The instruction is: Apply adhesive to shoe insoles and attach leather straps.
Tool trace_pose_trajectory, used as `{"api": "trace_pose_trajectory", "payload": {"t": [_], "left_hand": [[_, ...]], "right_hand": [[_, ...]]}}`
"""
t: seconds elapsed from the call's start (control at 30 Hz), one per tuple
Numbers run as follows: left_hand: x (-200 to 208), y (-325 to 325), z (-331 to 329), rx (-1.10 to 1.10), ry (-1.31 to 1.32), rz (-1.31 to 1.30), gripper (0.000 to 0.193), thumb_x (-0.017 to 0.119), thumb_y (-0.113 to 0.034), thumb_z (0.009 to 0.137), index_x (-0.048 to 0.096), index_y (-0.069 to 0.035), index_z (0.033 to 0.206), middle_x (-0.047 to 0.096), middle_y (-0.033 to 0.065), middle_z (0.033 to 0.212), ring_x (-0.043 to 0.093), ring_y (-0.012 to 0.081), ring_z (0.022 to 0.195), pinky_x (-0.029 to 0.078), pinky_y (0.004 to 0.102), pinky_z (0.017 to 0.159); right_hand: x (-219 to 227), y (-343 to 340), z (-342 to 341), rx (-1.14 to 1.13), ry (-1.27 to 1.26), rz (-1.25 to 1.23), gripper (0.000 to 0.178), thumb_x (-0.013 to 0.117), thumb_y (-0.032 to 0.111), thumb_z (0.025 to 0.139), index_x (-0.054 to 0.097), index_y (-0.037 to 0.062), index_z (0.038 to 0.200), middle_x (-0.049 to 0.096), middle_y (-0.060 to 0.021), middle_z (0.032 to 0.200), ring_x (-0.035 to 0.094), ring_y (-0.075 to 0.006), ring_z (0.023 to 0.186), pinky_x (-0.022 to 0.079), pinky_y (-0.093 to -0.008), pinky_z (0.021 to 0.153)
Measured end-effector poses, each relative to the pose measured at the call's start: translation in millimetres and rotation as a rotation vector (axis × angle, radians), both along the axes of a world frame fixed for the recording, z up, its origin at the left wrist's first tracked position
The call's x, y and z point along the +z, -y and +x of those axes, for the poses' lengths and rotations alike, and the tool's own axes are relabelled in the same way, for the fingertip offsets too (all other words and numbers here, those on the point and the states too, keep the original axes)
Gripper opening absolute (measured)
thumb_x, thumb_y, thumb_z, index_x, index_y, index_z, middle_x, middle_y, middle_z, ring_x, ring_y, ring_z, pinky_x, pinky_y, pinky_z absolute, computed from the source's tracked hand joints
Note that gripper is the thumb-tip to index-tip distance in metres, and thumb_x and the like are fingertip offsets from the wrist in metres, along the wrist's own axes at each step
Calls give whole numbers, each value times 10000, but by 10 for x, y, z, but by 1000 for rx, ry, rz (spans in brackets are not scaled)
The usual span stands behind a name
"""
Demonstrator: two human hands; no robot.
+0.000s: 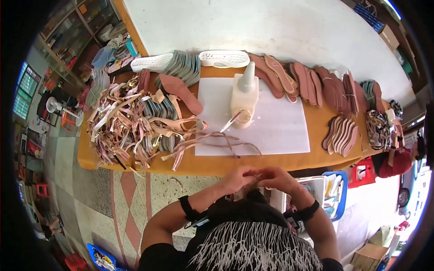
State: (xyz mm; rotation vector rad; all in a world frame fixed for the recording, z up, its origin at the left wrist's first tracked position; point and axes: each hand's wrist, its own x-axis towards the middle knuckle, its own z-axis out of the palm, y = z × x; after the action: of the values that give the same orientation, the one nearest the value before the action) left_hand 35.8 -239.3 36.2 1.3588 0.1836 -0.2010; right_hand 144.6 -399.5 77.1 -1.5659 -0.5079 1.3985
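My left hand point(238, 179) and my right hand point(276, 179) meet just off the table's front edge. Their fingers are bent and pressed together, and whatever lies between them is too small and hidden to make out. Beyond them, thin brown straps point(230, 141) trail from a big tangled heap of straps point(120, 122) onto a white sheet point(280, 140). On that sheet stands a cream-coloured container point(244, 92) with a grey cone-shaped top. A white-tipped brush point(230, 122) rests across its round opening.
Rows of reddish-brown insoles point(332, 90) and two white shoe soles point(224, 58) line the table's wall side. More insoles point(342, 135) lie at the right, near a bundle of patterned straps point(379, 128). Crates point(340, 196) stand beside my right arm. Another person point(398, 160) is at the far right.
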Motion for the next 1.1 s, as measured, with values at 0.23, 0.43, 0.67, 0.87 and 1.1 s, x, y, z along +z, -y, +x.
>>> {"api": "trace_pose_trajectory", "payload": {"t": [0.23, 0.43, 0.67, 0.87, 1.1], "left_hand": [[214, -198, 138, -2, 56, 95, 303, 584, -37, 762, 525, -22, 1059, 545, 32, 902, 501, 89, 734, 424, 215, 644], [416, -427, 83, 62, -106, 283, 190, 591, -115, 777, 588, 4, 924, 553, 14, 668, 474, 63, 527, 380, 199, 460], [658, -340, 46, 122, -158, 190, 141, 565, -142, 814, 579, -6, 777, 511, -12, 573, 408, 36, 455, 308, 173, 399], [642, -290, 29, 191, -193, -6, 122, 565, -136, 817, 560, -14, 816, 505, -5, 594, 399, 33, 468, 291, 167, 403], [542, -244, -23, 340, -165, 9, 102, 563, -48, 788, 555, -19, 886, 567, 31, 684, 493, 77, 526, 373, 183, 462]], "right_hand": [[68, 215, 310, -133, 229, -91, 201, 601, 89, 757, 604, -35, 916, 603, -45, 743, 558, -89, 690, 442, -210, 646], [121, 378, 635, -160, 178, 13, 185, 556, 151, 807, 615, -23, 832, 499, 19, 594, 430, -50, 546, 335, -189, 490], [142, 509, 807, -109, -47, 54, 184, 549, 157, 824, 592, -20, 809, 406, 39, 555, 334, -43, 458, 246, -185, 394], [87, 652, 933, -143, -155, 95, 161, 589, 155, 804, 567, -3, 779, 416, 34, 564, 329, -37, 453, 227, -172, 383], [92, 744, 1049, -214, -276, 76, 141, 619, 134, 780, 560, 6, 775, 441, 23, 573, 336, -38, 441, 221, -166, 377]]}}
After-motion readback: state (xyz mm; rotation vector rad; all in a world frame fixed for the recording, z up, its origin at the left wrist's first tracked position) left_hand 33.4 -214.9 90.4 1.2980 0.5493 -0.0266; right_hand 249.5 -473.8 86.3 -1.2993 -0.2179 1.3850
